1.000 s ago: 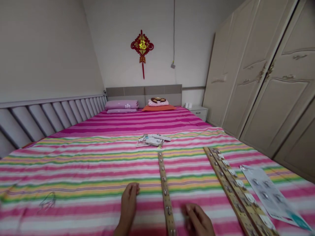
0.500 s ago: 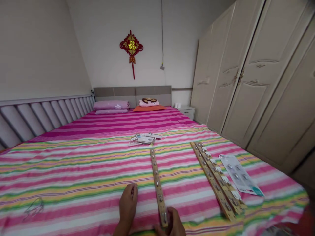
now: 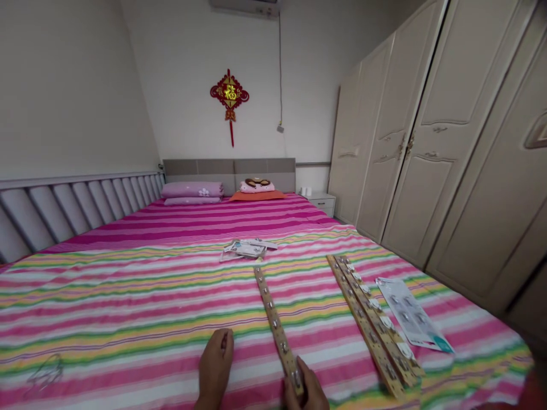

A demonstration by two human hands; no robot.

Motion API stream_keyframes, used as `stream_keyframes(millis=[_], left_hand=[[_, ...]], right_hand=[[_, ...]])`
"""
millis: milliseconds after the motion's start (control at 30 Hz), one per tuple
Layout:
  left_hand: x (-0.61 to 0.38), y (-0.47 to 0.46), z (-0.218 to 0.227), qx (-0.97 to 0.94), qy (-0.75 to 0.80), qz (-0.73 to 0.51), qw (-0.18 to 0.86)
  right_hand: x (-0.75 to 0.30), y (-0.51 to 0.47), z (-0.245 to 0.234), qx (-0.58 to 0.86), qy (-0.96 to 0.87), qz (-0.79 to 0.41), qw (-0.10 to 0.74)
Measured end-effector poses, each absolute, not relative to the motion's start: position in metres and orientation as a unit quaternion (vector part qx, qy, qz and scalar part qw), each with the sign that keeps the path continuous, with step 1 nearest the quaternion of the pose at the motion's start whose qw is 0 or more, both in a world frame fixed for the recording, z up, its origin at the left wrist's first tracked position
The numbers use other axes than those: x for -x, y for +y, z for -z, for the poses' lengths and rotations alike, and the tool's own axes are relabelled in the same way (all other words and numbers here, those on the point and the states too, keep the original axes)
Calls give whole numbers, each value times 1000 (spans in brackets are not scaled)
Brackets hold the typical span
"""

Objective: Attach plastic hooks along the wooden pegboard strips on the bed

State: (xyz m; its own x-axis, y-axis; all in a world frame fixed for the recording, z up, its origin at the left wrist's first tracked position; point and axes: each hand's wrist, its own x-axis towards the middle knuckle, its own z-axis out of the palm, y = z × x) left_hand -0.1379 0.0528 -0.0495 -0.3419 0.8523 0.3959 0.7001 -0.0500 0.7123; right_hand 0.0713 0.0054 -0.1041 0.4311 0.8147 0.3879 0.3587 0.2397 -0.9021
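Observation:
My right hand [image 3: 306,384] grips the near end of a long narrow brown strip [image 3: 273,319] that bears a row of small shiny metal pieces. Its far end points away from me across the striped bed sheet [image 3: 128,307]. To the left of the strip and apart from it, my left hand [image 3: 215,361] is closed in a fist; whatever may be inside is hidden. Further right lie similar brown strips [image 3: 363,319] side by side, some of their metal pieces with white round parts. Beside them rests a clear blister pack [image 3: 412,313] with metal pieces inside.
Several flat packs [image 3: 248,249] lie in a pile beyond the strip's far end. Thin clear plastic or wire [image 3: 45,376] lies at the near left. Folded bedding [image 3: 192,192] sits by the headboard [image 3: 192,167]. A wardrobe [image 3: 431,188] stands along the right side.
The strip in my right hand has turned slightly, its near end shifting right and its far end left. My left fist has moved a little left. The view has tilted up slightly.

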Motion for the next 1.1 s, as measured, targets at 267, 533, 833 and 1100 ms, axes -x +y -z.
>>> stream_keyframes(millis=[267,533,833,1100], left_hand=[[136,51,45,-571,692,-438,66],[134,50,41,-577,693,-431,33],[132,49,38,-573,707,-413,38],[133,50,40,-569,709,-414,49]], right_hand=[[-72,1,93,568,-429,-301,634],[-81,-9,69,443,-289,-589,611],[-107,-22,52,361,-172,-743,537],[-107,-16,61,360,-156,-720,571]])
